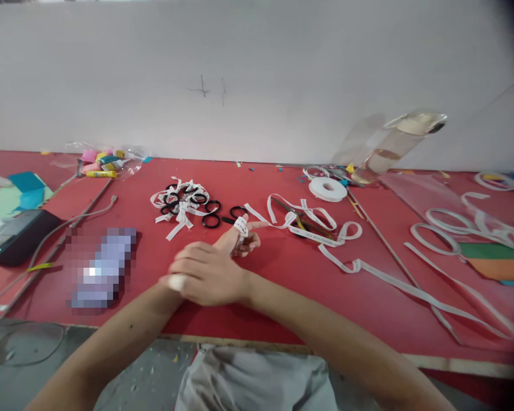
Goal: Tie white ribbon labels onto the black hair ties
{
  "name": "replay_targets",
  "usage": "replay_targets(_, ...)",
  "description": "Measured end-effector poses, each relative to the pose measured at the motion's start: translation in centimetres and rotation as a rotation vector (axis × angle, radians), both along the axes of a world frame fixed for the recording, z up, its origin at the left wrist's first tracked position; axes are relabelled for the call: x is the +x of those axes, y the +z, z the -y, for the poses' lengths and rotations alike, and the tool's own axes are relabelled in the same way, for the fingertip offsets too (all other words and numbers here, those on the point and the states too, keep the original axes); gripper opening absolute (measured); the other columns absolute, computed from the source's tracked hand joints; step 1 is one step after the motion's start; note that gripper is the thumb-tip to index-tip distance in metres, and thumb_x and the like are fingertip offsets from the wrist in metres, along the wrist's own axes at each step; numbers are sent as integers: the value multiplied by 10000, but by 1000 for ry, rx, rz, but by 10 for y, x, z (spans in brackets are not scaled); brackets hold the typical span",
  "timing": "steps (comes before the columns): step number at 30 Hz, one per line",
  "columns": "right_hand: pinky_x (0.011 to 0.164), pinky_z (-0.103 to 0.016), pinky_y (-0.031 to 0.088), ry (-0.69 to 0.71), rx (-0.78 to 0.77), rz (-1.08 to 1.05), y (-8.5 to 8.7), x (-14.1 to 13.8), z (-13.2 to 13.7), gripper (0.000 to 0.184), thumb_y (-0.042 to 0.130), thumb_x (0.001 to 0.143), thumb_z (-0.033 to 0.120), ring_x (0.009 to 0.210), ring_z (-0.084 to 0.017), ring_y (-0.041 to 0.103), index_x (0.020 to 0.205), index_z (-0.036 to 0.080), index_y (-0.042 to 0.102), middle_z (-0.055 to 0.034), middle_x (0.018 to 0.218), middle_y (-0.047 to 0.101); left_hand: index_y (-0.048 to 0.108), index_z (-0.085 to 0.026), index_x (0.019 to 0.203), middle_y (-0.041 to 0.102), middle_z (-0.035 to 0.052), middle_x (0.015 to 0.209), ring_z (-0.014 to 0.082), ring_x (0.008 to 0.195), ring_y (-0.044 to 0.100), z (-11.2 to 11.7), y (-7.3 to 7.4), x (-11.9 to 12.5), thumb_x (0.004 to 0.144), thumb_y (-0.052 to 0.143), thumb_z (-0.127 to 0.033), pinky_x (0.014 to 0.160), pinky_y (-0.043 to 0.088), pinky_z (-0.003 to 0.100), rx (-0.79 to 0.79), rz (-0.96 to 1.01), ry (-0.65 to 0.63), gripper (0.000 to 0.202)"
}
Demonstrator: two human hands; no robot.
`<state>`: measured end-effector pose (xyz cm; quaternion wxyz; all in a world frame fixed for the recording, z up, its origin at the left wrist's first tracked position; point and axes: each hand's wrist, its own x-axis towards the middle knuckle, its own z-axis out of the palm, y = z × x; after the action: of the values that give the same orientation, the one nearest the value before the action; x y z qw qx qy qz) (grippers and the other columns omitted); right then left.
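My arms cross over the red table (282, 285). My right hand (205, 277) lies on top of my left hand (242, 240), fingers curled, with a small white bit at its fingertips. From under it my left hand's fingers stick out to the upper right. A short piece of printed white ribbon (241, 226) is wrapped round one of those fingers, and the others are bent in. Just beyond lie several black elastic rings (211, 220) tangled with cut ribbon pieces (180, 200).
A long white ribbon (368, 268) trails right past a ribbon roll (328, 189) and scissors (302, 222). A clear bottle (389, 145) leans at the back. At left are a blurred object (100, 265), a dark device (15, 234) with a cable, and coloured bits (100, 162).
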<state>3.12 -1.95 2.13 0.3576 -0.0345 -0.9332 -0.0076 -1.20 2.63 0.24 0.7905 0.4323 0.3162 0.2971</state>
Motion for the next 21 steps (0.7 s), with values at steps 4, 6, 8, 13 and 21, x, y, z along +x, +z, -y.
replay_targets(4, 807, -360, 518, -196, -48, -307, -6, 69, -6, 236, 526, 898, 104, 887, -187, 634, 1079, 216, 628, -59, 933, 687, 668, -210, 1008, 444, -7, 577, 110, 464, 334, 3, -4, -1, 900, 435, -624, 434, 239, 264, 25, 50, 68, 487)
replay_targets(6, 795, -390, 537, -315, -117, -438, -8, 91, -8, 298, 525, 864, 45, 914, -216, 634, 1102, 206, 603, -82, 930, 662, 650, -193, 963, 415, -23, 573, 96, 467, 322, 5, -4, -2, 875, 457, -655, 438, 239, 232, 28, 64, 88, 508)
replay_targets(8, 802, -409, 537, -403, -176, -461, -11, 104, -12, 289, 540, 863, 41, 956, -233, 637, 1087, 214, 595, -86, 951, 658, 626, -171, 938, 391, -38, 565, 72, 448, 260, 6, -3, -2, 874, 443, -670, 432, 181, 196, 13, 72, 90, 535)
replay_targets(13, 813, -405, 527, -559, -355, -455, -18, 107, -22, 139, 584, 891, 115, 906, -219, 627, 977, 222, 595, -66, 947, 688, 583, -159, 954, 428, -34, 608, 55, 430, 230, 5, 4, -1, 917, 400, -630, 426, 144, 164, -44, 99, 102, 507)
replay_targets(21, 791, -352, 530, -505, -547, -428, -20, 101, -21, 157, 655, 867, 163, 907, -200, 626, 1003, 237, 626, -49, 958, 687, 505, -149, 752, 414, -33, 641, 41, 445, 245, 7, -1, -1, 900, 425, -656, 427, 156, 166, -22, 64, 87, 534)
